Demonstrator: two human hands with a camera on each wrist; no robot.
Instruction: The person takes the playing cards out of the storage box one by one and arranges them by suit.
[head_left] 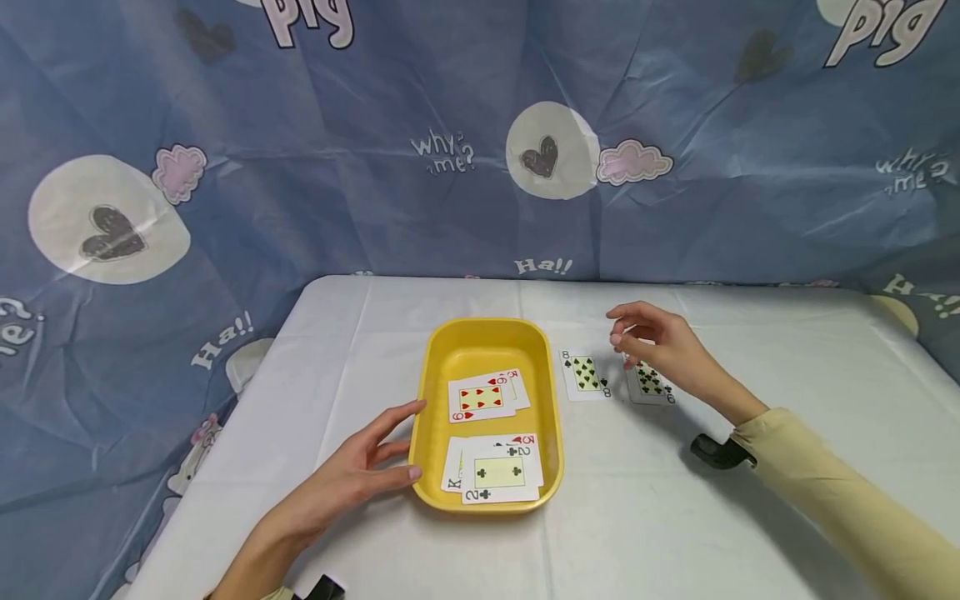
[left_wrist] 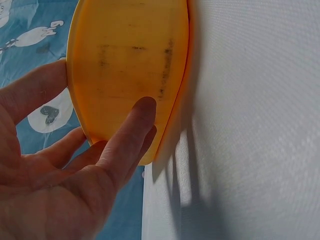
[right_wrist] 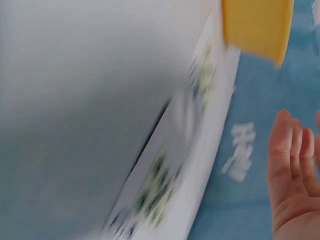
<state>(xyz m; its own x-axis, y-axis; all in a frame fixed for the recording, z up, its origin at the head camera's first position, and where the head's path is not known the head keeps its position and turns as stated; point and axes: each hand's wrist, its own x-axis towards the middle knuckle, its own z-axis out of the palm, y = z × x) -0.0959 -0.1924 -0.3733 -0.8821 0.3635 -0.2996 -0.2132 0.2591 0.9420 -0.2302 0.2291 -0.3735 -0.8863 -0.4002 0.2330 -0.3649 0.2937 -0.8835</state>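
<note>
Two empty hands at a tray of cards

The left hand (head_left: 352,479) rests with relaxed fingers against the yellow tray (head_left: 438,379); the right hand (head_left: 663,350), fingers loosely bent and holding nothing, hovers over the six of clubs (head_left: 651,383), the eight of spades (head_left: 586,374) between it and the tray.

The head view looks forward and down over the whole white table (head_left: 675,500) from the near edge. The left wrist view sits very close to the yellow tray (left_wrist: 125,65), facing its outer wall. The right wrist view, blurred, skims the table surface low and shares that tray (right_wrist: 257,25) with both others.
</note>
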